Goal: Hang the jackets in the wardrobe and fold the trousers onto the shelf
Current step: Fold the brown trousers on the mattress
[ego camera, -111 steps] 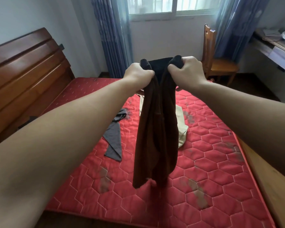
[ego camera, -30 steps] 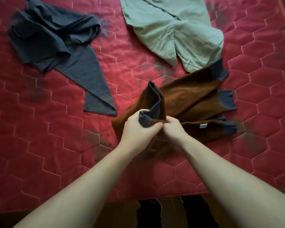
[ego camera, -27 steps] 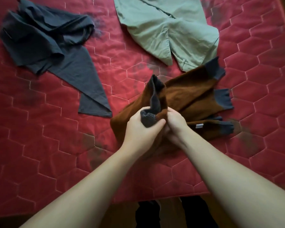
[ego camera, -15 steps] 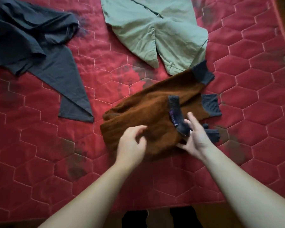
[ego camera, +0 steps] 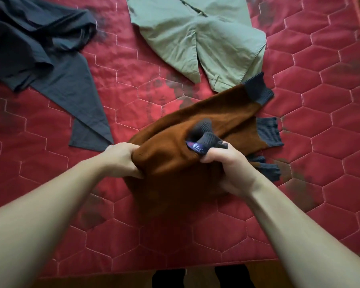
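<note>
- Red quilted mattress [ego camera: 330, 125], stitched in hexagons and marked with dark smudges, fills almost the whole head view; a strip of wood runs along its edge at 6 o'clock.
- The brown jacket [ego camera: 175, 163] lies bunched on the mattress near the centre of the view, its body gathered between both hands and its sleeves trailing toward 2 and 3 o'clock.
- Dark ribbed cuffs [ego camera: 258, 89] finish the sleeves, and a ribbed collar [ego camera: 208, 138] with a purple label [ego camera: 195, 147] stands up at the top of the bundle.
- The left hand [ego camera: 123, 161] has its fingers curled round a fold of brown cloth at the 9 o'clock side of the jacket.
- The right hand [ego camera: 227, 169] grips the 3 o'clock side, fingers curled into the cloth just below the collar and label.
- Pale green trousers [ego camera: 195, 34] lie spread at 12 to 1 o'clock; the upper sleeve cuff overlaps their lower edge.
- A dark grey garment [ego camera: 40, 48] lies crumpled at 10 o'clock, one pointed flap reaching down close to the left hand without clearly touching it.
</note>
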### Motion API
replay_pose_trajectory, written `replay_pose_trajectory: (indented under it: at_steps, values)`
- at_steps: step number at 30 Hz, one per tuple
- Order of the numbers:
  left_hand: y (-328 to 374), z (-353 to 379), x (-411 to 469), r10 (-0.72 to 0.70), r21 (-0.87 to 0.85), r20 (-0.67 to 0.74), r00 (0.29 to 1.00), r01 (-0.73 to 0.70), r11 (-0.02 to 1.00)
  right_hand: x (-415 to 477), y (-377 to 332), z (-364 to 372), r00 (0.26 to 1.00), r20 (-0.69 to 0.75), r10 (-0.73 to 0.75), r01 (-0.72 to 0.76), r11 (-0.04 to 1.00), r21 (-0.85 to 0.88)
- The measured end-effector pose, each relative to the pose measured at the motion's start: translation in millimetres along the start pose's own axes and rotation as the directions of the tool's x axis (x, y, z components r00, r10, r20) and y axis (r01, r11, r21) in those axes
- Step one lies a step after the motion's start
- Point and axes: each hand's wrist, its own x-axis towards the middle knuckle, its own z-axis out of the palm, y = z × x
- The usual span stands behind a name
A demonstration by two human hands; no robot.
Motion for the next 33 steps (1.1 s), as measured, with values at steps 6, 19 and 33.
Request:
replay_pose_trajectory:
  at_steps: [6,19,33]
  values:
    - [-61,10,-31,-0.356,-0.827,-0.21,0.911,0.029,0.561,42,55,46,0.989,0.063,0.131,-0.118,0.978,-0.169]
    - [-134,45,-54,-0.563,-0.993,-0.011,0.826,0.056,0.102,100,191,162,0.975,0.189,0.118,0.212,-0.229,-0.95]
    - [-213,77,-97,-0.62,-0.154,-0.342,0.706,0.609,0.778,162,88,68,0.975,0.049,-0.218,-0.057,-0.456,-0.888]
